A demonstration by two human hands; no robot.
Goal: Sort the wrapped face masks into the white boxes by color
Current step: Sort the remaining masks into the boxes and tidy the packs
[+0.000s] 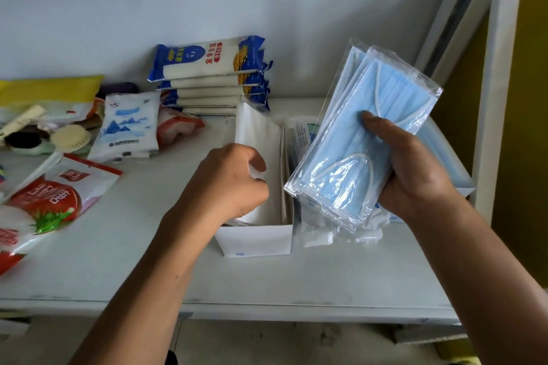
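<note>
My right hand (415, 169) grips a small stack of blue face masks in clear wrappers (355, 133), held tilted above the right-hand white box (453, 184). More wrapped masks (335, 234) lie under the stack at that box's front. My left hand (231, 181) is curled over the left white box (255, 240), its fingers pinching the white packets (261, 133) standing inside. Whether those packets are white masks I cannot tell.
The boxes stand on a white shelf (296, 281). A pile of blue-and-white noodle packs (207, 74) leans at the back wall. Salt bags (127, 127), red-printed pouches (50, 195) and brushes (68, 136) crowd the left. A shelf post (492, 98) rises at the right.
</note>
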